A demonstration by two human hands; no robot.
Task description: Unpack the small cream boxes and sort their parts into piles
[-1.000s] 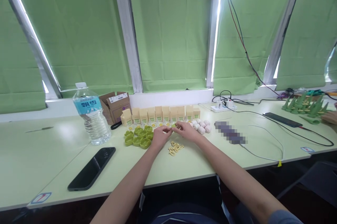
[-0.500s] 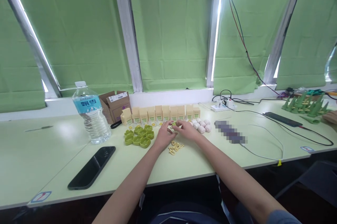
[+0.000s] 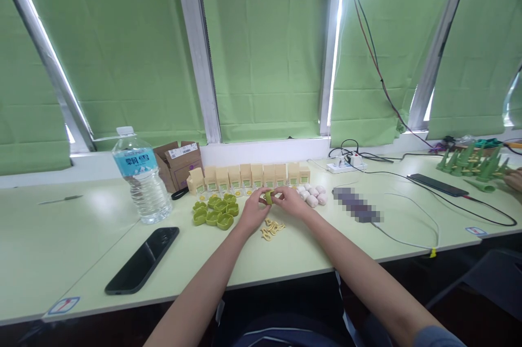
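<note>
Between the fingertips of my left hand [image 3: 253,212] and my right hand [image 3: 291,203] is a small green cup-shaped piece [image 3: 268,198], its curved side facing me. Both hands are closed on it just above the table. To the left of my left hand sits a cluster of similar green cup-shaped pieces [image 3: 212,217], open side up. Small yellow looped pieces [image 3: 272,229] lie in a loose pile below my hands. Several rounded white-pink pieces [image 3: 313,194] are grouped to the right of my right hand.
Behind my hands stands a row of small beige boxes [image 3: 245,174]. A water bottle [image 3: 143,184], an open cardboard box [image 3: 179,167] and a phone [image 3: 142,261] are on the left. To the right are a power strip [image 3: 345,166], cables, green cones [image 3: 468,162] and another person's hand [image 3: 514,179].
The green cup-shaped piece has turned between my fingers and now shows more of its side. The other person's hand at the far right has shifted. The piles stay as they were.
</note>
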